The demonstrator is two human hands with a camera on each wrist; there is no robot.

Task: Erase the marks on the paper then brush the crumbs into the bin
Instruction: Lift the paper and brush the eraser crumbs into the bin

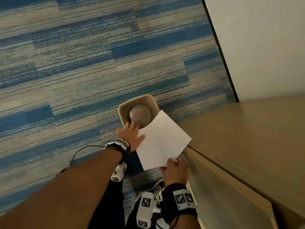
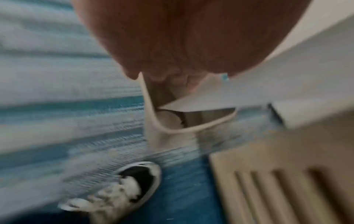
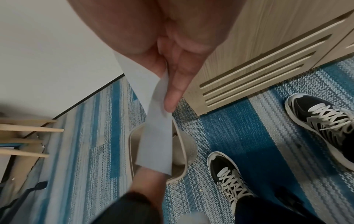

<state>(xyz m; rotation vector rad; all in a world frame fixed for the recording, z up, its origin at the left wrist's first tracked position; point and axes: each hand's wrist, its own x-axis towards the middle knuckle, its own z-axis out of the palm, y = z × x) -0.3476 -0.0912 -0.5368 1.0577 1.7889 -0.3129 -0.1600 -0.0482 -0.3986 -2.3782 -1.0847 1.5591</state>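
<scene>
Over the bin (image 1: 123,111), right fingers (image 3: 173,97) pinch the paper's (image 1: 162,141) corner, left fingers (image 1: 130,128) flat along its edge.

Downward head view; close wrist views.

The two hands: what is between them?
The paper, in the head view: the right hand pinches its near corner, the left hand lies open at its left edge.

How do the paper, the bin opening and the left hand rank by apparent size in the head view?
1. paper, clearly largest.
2. bin opening, partly covered by the paper.
3. left hand, though it is nearer the camera, so this is unsure.
</scene>
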